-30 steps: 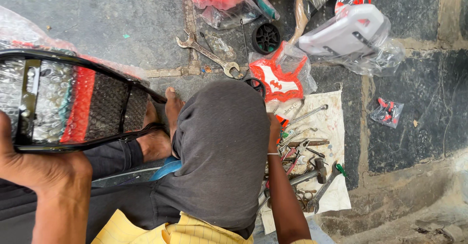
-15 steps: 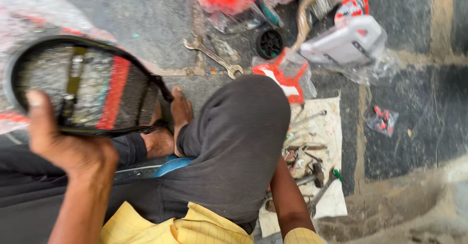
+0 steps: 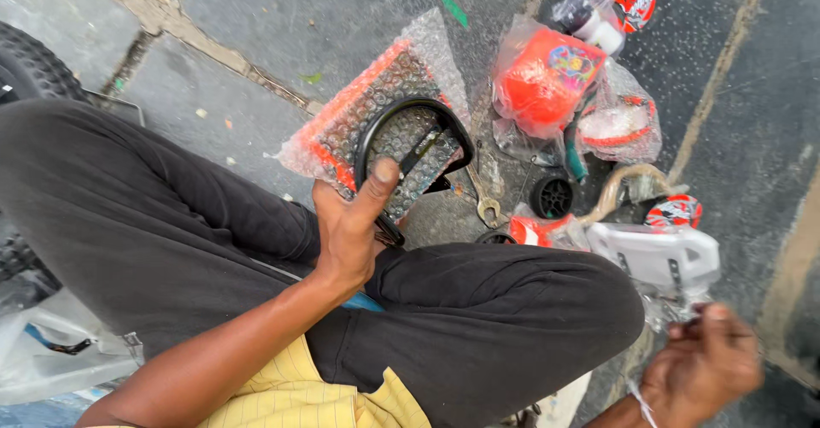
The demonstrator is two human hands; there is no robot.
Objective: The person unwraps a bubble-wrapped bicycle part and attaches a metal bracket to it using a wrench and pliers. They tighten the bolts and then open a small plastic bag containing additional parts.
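My left hand [image 3: 346,236] gripped the bubble-wrapped seat [image 3: 384,125] by its stiff black frame above my knee, where it seemed light but slippery; my blurred right hand [image 3: 705,364] I couldn't read

Only the lower body, two forearms and two hands are seen from above. The legs are covered by loose, dark grey trousers [image 3: 478,308], whose cloth is creased and folded. At six o'clock a yellow shirt [image 3: 316,398] is seen, marked with a fine check of thin lines; its hem lies over the trousers. A narrow strip of blue is glimpsed between the legs, just above the shirt. Both forearms are bare, with no sleeve reaching them. The left hand [image 3: 350,231] is bare, without ring or glove. The right hand [image 3: 705,368], at five o'clock, is blurred; a thin white band [image 3: 641,402] is worn at its wrist.
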